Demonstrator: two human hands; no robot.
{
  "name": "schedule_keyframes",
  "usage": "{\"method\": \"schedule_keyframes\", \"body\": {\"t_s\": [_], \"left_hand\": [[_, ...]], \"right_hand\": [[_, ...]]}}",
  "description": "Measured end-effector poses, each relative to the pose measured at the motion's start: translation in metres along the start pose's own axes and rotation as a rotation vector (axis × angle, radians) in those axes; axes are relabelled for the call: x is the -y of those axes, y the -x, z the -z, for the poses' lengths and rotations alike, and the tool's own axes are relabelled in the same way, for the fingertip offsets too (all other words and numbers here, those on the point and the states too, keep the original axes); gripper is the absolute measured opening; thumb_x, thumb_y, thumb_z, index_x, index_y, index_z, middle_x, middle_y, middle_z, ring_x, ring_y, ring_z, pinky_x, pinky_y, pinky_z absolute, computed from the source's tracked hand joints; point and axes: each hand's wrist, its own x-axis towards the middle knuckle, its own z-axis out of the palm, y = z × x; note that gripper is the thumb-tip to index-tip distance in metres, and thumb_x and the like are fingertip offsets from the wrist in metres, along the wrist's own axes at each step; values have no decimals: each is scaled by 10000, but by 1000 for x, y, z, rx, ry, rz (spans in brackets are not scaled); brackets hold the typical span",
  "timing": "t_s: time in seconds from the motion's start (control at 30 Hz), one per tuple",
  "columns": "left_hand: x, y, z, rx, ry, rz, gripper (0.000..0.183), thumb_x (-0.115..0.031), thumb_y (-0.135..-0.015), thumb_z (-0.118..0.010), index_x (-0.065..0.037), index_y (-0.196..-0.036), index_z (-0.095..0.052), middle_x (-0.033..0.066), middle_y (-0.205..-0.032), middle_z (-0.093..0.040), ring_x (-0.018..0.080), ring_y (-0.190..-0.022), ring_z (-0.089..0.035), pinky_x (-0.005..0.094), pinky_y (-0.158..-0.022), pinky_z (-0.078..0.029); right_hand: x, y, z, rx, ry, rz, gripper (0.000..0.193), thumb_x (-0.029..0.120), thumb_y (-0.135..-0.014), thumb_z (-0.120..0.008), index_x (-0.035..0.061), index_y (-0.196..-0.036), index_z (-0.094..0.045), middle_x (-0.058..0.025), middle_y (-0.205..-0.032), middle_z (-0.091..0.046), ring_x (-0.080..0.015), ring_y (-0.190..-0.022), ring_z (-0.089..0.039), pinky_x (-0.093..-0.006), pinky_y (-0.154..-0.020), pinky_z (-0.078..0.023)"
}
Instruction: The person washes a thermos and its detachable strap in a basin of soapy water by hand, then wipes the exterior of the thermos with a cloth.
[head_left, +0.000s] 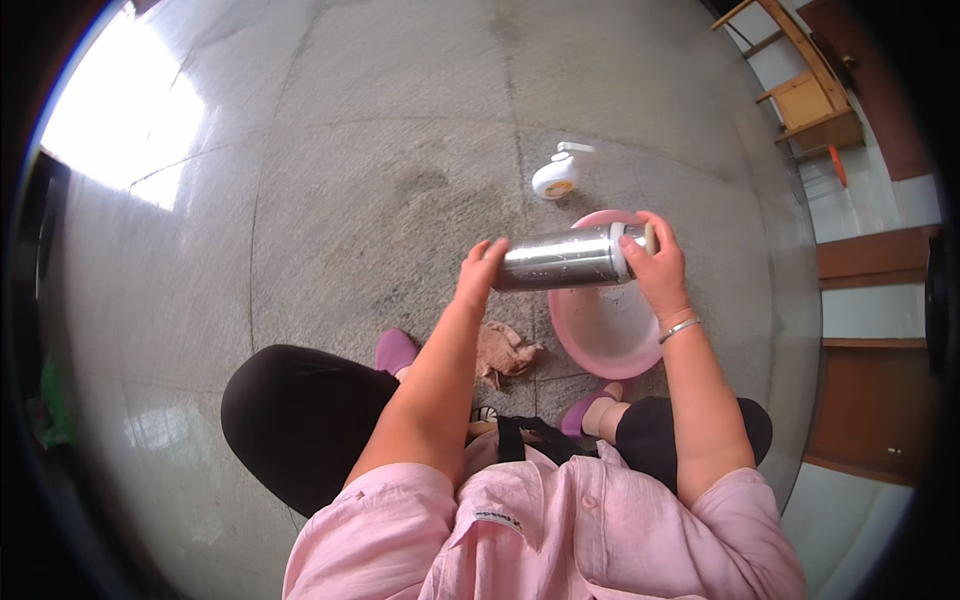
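Note:
A silver metal flask [560,260] lies sideways in the air between my two hands, wet drops showing on its side. My left hand [484,268] grips its base end. Around the white collar and pale cap at the other end, my right hand [655,262] is closed, with a bracelet on that wrist. Partly under the flask stands a pink basin [570,345] on the floor, with what looks like some water in it. A crumpled brownish-pink cloth [503,352] lies on the floor between my feet, left of the basin.
Beyond the basin a white pump bottle [555,180] stands on the grey floor [380,200]. Wooden furniture [805,95] is at the far right, with an orange object [838,166] beside it. My feet in purple shoes flank the cloth.

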Motion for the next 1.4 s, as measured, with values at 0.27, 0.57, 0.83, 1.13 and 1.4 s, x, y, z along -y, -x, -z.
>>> {"method": "schedule_keyframes", "body": {"t_s": [0.27,0.57,0.83,1.13,1.4], "left_hand": [[-115,57,-59,524,479,48,535,-401,-779,-542,-121,-1203,-374,131,-1130,-478,300,-992,-513,510,-765,-458],[-165,119,-110,356,341,-46,507,-427,-817,-438,-78,-1180,-385,158,-1093,-487,309,-967,-533,474,-716,-504],[-146,131,-122,490,493,249,527,-447,-787,-423,-68,-1152,-439,170,-1087,-499,330,-986,-509,488,-645,-511],[-229,153,-144,437,318,-297,505,-434,-783,-452,-36,-1094,-445,160,-1031,-525,307,-932,-539,450,-741,-487],[-252,164,-155,383,176,-105,479,-431,-804,-426,-44,-1085,-450,159,-1030,-521,299,-907,-543,451,-664,-483]], "right_hand": [[29,-3,80,-131,-230,-82,428,251,-794,-583,3,-1131,-490,-96,-1066,-518,-172,-981,-472,-287,-861,-373],[45,8,133,-303,-239,0,221,200,-825,-531,23,-956,-552,-50,-878,-553,-105,-808,-500,-244,-709,-415],[87,41,165,-182,358,923,374,313,-774,-561,44,-1029,-515,-156,-1032,-505,-305,-928,-520,-362,-794,-438],[82,40,213,34,-311,19,554,414,-812,-551,73,-1212,-377,-108,-970,-517,-190,-846,-544,-301,-741,-464],[57,39,227,148,-298,551,673,76,-677,-684,128,-1270,-370,-135,-1233,-367,-201,-1104,-423,-322,-871,-428]]}}
